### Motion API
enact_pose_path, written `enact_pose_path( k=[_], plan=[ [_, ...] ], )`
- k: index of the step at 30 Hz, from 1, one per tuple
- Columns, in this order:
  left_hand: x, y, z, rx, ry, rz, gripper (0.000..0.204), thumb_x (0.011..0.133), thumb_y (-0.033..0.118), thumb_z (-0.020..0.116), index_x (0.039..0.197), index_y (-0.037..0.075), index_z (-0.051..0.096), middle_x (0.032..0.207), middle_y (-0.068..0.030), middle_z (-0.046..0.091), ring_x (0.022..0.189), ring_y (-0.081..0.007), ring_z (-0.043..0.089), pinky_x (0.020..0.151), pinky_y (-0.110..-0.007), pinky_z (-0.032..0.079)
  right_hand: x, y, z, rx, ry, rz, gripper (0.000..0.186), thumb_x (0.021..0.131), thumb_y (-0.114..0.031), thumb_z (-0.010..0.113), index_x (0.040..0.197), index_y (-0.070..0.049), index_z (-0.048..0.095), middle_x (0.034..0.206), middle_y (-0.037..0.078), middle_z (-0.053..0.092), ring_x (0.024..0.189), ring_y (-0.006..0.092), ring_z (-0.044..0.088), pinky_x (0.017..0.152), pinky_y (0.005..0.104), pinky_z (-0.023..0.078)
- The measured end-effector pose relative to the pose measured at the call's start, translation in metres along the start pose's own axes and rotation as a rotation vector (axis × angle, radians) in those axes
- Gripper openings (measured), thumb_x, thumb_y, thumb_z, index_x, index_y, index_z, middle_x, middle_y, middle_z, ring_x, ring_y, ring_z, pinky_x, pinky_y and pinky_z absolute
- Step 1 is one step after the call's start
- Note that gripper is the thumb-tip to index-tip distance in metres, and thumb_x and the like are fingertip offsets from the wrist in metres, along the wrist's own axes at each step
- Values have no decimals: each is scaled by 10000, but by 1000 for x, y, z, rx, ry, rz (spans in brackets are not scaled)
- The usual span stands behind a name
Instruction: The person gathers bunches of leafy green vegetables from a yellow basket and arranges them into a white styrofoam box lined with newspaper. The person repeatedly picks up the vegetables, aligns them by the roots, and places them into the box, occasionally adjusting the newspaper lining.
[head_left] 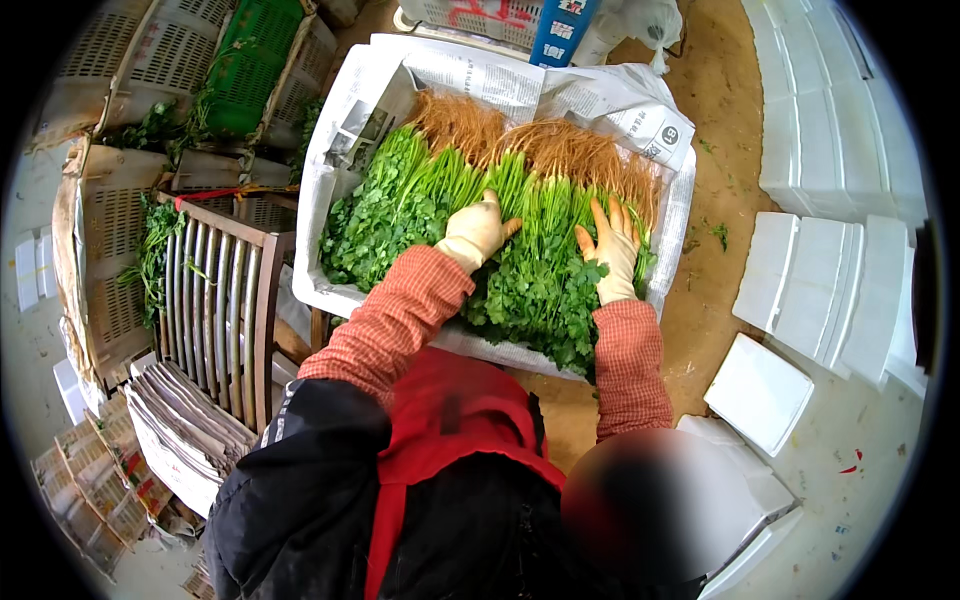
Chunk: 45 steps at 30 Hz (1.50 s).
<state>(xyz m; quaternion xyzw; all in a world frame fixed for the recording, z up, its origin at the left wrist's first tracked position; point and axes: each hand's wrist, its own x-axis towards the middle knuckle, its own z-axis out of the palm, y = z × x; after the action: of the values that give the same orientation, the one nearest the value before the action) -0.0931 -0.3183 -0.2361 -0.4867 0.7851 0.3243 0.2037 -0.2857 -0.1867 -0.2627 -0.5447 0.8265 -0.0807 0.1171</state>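
Observation:
Bunches of cilantro (pixel 535 260) with long brown roots lie side by side in a white foam box (pixel 315 250) lined with newspaper (pixel 610 110). The roots point to the far side and the leaves face me. My left hand (pixel 476 232), in a pale rubber glove, rests on the stems near the middle, thumb and fingers apart. My right hand (pixel 614 245), gloved the same way, lies spread on the stems at the right end, close to the box wall. Neither hand is closed round a bunch.
White foam boxes (pixel 820 130) stand stacked along the right, with a white lid (pixel 760 393) below them. On the left are a slatted wooden chair (pixel 215 310), a newspaper stack (pixel 190 430) and a green crate (pixel 250 65). A blue carton (pixel 562 32) stands behind the box.

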Motion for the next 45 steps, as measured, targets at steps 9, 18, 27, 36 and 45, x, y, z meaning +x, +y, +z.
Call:
enact_pose_path(
  k=[9,18,27,36,45],
  plan=[
    [18,-2,34,127,35,-97,736,895,450,522,1359,-67,278,968,-178,632,821,-303,648,672,-391,536,-7,-3,25,-20,97,24,616,873,-468,486,1384,-138,391,1436,151,343,1327,330,290,1069,495,192],
    [-28,103,39,146,496,815,585,826,437,582,1213,5,506,1277,-210,491,1241,-342,424,1083,-476,260,32,18,-52,619,68,423,314,929,-105,461,1222,-43,555,1244,166,561,1099,301,559,960,369,443],
    [-5,55,105,78,390,918,751,765,398,657,1383,104,349,1439,-137,323,1334,-319,298,1031,-477,306,25,50,32,53,139,221,403,863,-133,473,1241,6,474,1164,233,558,1052,379,542,900,434,438],
    [-36,44,32,-113,690,746,546,793,341,636,1219,22,515,1269,-182,490,1245,-332,406,1072,-494,260,87,-68,-45,239,-75,-245,468,902,-230,550,1342,-120,437,1361,136,462,1274,296,418,1089,473,287],
    [-45,-4,81,170,319,171,774,798,403,615,1352,-58,335,1406,-251,328,1316,-385,297,1080,-492,240,56,-90,28,-116,-221,-552,579,855,-417,579,1327,-104,460,1363,148,437,1266,300,393,1060,478,235]
  ],
)
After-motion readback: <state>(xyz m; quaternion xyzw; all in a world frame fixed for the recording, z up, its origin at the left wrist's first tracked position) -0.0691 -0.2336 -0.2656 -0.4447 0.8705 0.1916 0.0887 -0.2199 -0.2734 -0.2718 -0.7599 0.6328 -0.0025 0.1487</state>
